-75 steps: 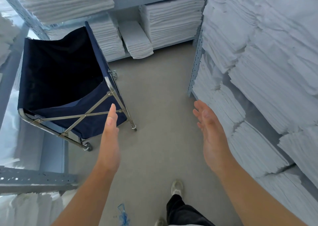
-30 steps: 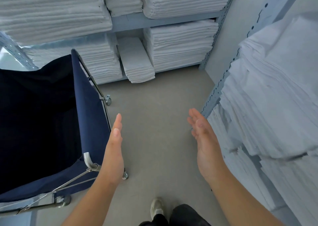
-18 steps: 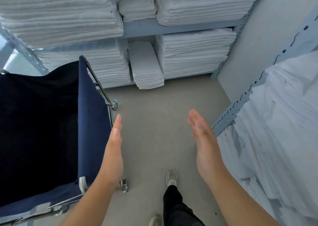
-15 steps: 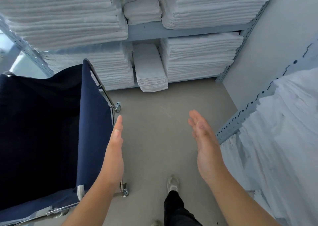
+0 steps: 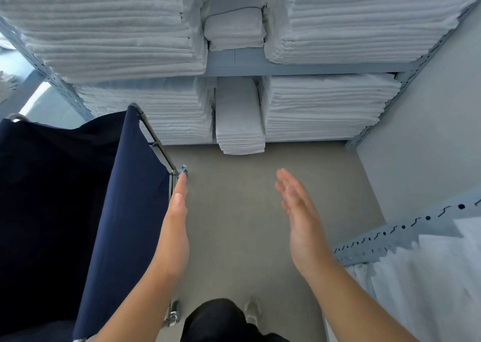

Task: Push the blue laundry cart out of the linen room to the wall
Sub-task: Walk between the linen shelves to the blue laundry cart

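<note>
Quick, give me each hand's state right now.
Left hand: open, flat, holding nothing, beside the blue laundry cart.
Right hand: open, empty.

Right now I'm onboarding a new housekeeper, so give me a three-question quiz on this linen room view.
1. True or false: the left hand is gripping the blue laundry cart.
2. What lies folded on the shelving unit ahead? A) white linens B) blue uniforms C) cardboard boxes
3. On which side of the person does the cart stand?

Key:
1. False. The left hand is open and flat beside the cart's fabric side; the right hand is open too, holding nothing.
2. A. Stacks of white linens fill both shelves.
3. Their left side, with its metal frame towards the shelves.
</note>
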A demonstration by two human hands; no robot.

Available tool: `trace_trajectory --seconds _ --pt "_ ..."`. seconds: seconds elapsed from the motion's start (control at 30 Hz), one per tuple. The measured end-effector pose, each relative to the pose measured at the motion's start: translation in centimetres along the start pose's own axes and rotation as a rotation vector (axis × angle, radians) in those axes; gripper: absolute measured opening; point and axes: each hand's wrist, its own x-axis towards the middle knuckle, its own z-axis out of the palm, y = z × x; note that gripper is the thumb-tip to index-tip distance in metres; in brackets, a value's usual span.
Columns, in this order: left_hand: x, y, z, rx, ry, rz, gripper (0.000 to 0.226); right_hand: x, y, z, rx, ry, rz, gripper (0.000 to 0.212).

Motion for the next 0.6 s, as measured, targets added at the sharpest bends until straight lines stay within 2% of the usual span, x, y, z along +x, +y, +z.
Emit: trace_trajectory --seconds 0.13,0.23,0.5,0.6 --pt "3.1 0.7 1.0 -0.029 0.021 0.021 0.038 3.4 -0.9 0.0 -0.001 -0.016 -0.006 0.069" --pt "5.4 1.1 1.2 -0.036 0.043 0.010 0.037 6.3 -1.2 0.0 0.000 -0.029 -0.003 0.078" --pt "13.8 1.2 1.5 -0.063 0.079 -0.012 0.038 14.8 -1.6 0.9 -0.021 -0.046 0.020 0.082" --pt "17.9 1.9 1.4 -0.091 0.074 -0.054 0.045 18.6 -2.4 1.6 -0.031 -0.057 0.036 0.083"
